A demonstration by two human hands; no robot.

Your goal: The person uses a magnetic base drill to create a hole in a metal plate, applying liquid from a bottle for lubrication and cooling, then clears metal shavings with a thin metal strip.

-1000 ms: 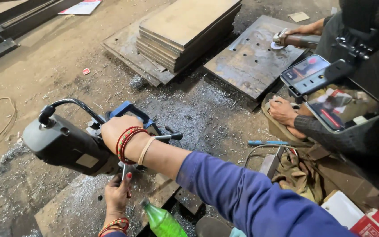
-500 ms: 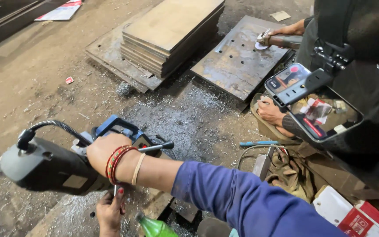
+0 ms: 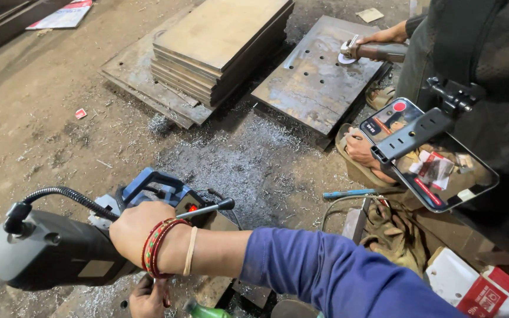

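Observation:
My right hand [image 3: 135,228], with red bangles on the wrist and a blue sleeve behind it, grips the top of a grey and blue magnetic drill [image 3: 60,250] at the lower left. A black hose [image 3: 66,195] arches over the drill's motor, and a lever with a black knob [image 3: 207,208] sticks out to the right. My left hand [image 3: 145,298] is low under the machine at the frame's bottom edge, fingers curled, and mostly hidden. The drill stands on a steel plate [image 3: 207,288] strewn with metal shavings. A green bottle top [image 3: 204,310] shows beside my left hand.
A stack of steel plates [image 3: 219,41] lies at the top centre. Another person at the right holds an angle grinder [image 3: 372,52] on a drilled plate [image 3: 313,82] and wears a chest-mounted phone [image 3: 428,154]. Shavings [image 3: 237,159] cover the floor. A red and white box [image 3: 478,288] sits at the lower right.
The view has shifted, so the drill sits lower and further left. My right hand stays on the drill's top. My left hand and the green bottle have dropped to the bottom edge.

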